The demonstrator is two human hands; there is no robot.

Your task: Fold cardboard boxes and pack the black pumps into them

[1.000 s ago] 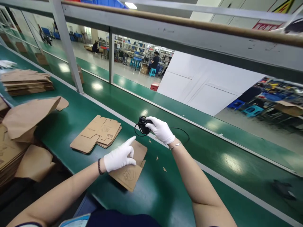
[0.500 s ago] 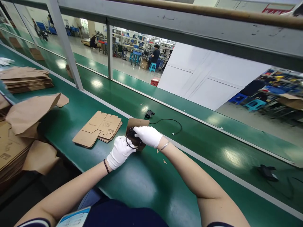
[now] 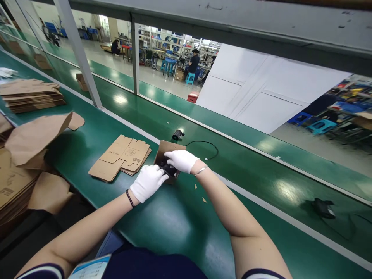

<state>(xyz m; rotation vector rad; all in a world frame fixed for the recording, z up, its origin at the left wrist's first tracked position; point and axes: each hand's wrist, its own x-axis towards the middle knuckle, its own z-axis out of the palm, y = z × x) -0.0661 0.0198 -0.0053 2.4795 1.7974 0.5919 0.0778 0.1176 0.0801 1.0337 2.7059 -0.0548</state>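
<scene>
The gloved left hand is at the near left side of an open cardboard box, the right hand bent over its opening; whether either grips anything, I cannot tell. A black device sits in the box, near the far edge of the table. Flat cartons lie to the left; beyond that edge, another device rests on the belt.

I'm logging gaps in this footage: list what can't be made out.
Head view: black item in the open box, partly hidden by the left hand and right hand.
Head view: smaller print on the flat cartons, too small.
Head view: dark device at right, blurred.
Head view: white object, cut off by left edge.
</scene>
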